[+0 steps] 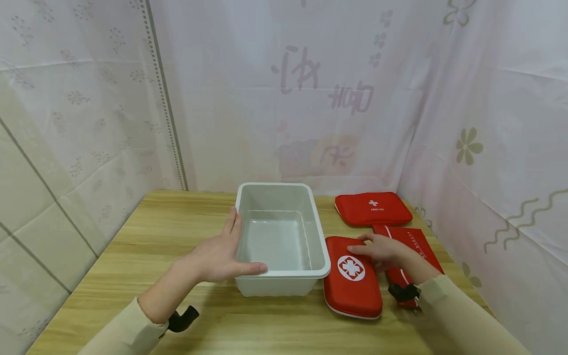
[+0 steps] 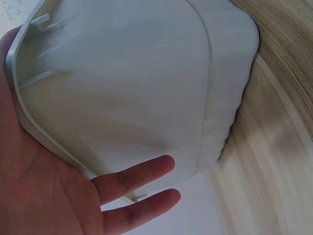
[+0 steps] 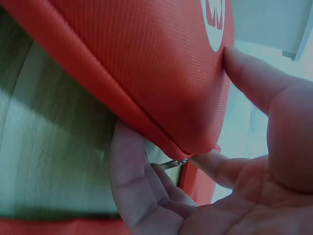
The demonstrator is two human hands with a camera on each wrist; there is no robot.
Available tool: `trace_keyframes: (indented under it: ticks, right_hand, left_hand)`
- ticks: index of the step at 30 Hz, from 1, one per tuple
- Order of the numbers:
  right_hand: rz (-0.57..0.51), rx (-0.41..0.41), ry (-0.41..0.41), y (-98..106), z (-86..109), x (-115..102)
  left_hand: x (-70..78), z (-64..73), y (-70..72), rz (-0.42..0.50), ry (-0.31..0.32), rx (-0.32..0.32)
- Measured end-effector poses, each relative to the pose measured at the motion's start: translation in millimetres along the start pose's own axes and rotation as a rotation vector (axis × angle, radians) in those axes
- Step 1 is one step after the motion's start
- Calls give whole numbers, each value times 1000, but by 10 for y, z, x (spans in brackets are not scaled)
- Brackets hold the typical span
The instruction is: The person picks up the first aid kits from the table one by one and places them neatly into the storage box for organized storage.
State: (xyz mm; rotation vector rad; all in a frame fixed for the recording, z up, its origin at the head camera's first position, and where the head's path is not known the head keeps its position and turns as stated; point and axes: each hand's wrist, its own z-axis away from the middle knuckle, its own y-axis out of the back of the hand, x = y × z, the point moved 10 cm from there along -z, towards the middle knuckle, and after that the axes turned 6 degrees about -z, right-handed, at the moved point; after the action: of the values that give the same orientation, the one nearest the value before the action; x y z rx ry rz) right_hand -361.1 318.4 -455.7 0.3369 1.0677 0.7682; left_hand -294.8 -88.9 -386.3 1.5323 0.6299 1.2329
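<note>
A white plastic bin (image 1: 284, 273) stands on the table, and its visible inside holds nothing. My left hand (image 1: 217, 256) rests on its near-left corner, thumb along the front rim and fingers stretched along the left side. In the left wrist view, two straight fingers (image 2: 142, 174) lie beside the bin's outer wall (image 2: 132, 83). Right of the bin lies a red hard first aid case (image 1: 352, 298) with a white cross badge. My right hand (image 1: 386, 250) pinches its far right corner; the right wrist view shows the thumb (image 3: 249, 73) on top and fingertips under the zipped edge.
A red first aid pouch (image 1: 374, 209) lies at the back right of the wooden table (image 1: 191, 212). Another flat red pouch (image 1: 419, 241) lies partly under my right forearm. Patterned curtains (image 1: 248, 98) hang behind the table and at both sides.
</note>
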Motion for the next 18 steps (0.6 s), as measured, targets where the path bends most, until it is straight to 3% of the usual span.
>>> trace_keyframes:
  ticks: [8,15,18]
  right_hand:
    - [-78,-14,25,-11,-4,21]
    - [-342,-50,60,-65,40,60]
    - [-402,-57,70,-88,48,86]
  left_hand:
    - [-3,2,2,10,13,-7]
    - [8,6,11,7,0,7]
    - [10,10,11,10,1,6]
